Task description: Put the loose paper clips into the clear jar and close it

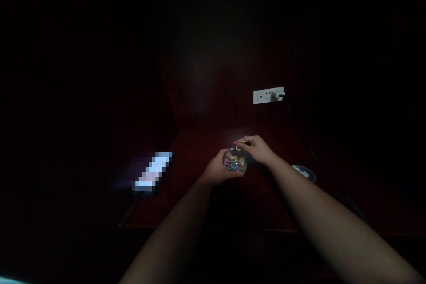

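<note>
- The clear jar [234,162] is in front of the person, over the dark red table [199,204]; whether its base touches the surface cannot be told.
- Inside the jar lie many small coloured pieces [234,167], with pink, green, yellow and blue among them.
- The left hand [217,169] is at the left side of the jar, its fingers wrapped around it in a grasp, with the thumb along the near side.
- The right hand [255,147] is at the upper right of the jar, with thumb and fingertips pinched on a yellow piece [240,145].
- The yellow piece is at the far upper edge of the jar, as seen from above; whether it touches the rim cannot be told.
- Well to the left of the jar, a phone [153,172] lies near the table's left edge, its screen lit but blurred into blocks.
- To the right of the jar, partly behind the right forearm, a round disc [304,173] lies on the table, pale in part.
- Beyond the jar and to its right, a white socket panel [261,96] is on the wall, with a plug [277,95] in its right part.
- A dark cable [313,155] runs down from the plug, passing to the right of the jar and the disc.
</note>
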Motion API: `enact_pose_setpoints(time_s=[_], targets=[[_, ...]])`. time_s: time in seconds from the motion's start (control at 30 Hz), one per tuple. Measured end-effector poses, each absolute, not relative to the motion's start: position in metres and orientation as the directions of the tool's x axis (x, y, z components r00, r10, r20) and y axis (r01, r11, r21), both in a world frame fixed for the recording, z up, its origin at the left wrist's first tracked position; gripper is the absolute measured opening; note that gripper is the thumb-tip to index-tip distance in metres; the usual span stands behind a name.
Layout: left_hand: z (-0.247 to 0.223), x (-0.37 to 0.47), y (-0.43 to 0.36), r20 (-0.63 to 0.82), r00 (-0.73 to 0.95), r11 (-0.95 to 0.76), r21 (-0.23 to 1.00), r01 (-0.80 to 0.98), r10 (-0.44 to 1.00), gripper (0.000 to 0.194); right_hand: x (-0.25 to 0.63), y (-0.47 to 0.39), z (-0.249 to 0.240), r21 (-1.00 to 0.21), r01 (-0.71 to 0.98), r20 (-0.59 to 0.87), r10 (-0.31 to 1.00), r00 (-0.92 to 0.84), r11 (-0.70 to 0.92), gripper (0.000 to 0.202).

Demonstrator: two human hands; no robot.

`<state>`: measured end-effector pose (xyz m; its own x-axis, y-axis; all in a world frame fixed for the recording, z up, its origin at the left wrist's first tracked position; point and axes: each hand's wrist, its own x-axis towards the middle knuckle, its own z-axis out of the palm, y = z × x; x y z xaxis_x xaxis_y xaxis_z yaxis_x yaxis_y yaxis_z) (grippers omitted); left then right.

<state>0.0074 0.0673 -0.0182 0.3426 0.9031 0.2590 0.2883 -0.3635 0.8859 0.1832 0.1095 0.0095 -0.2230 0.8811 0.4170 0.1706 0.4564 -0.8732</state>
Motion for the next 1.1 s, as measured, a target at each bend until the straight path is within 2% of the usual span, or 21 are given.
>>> enact_pose_setpoints(time_s=[0.13,0.37,0.57,0.73,1.1], targets=[[-0.022,0.006,0.070,0.267,0.342,-0.377,0.872,0.313,0.901,0.085,0.183,0.115,0.003,-0.891,0.192,0.389,0.909,-0.146,0.412,0.023],[-0.023,0.006,0.072,0.260,0.347,-0.376,0.867,0.327,0.901,0.085,0.185,0.125,-0.009,-0.883,0.249,0.369,0.916,-0.157,0.398,0.025],[-0.025,0.006,0.073,0.278,0.356,-0.401,0.849,0.343,0.892,0.083,0.186,0.133,-0.021,-0.888,0.270,0.358,0.929,-0.098,0.371,0.023],[-0.026,0.006,0.074,0.286,0.350,-0.404,0.853,0.330,0.892,0.084,0.185,0.135,-0.026,-0.936,0.239,0.250,0.966,-0.065,0.258,0.021],[-0.028,0.006,0.076,0.316,0.308,-0.422,0.818,0.391,0.897,0.088,0.184,0.134,-0.024,-0.947,0.221,0.229,0.973,-0.038,0.232,0.020]])
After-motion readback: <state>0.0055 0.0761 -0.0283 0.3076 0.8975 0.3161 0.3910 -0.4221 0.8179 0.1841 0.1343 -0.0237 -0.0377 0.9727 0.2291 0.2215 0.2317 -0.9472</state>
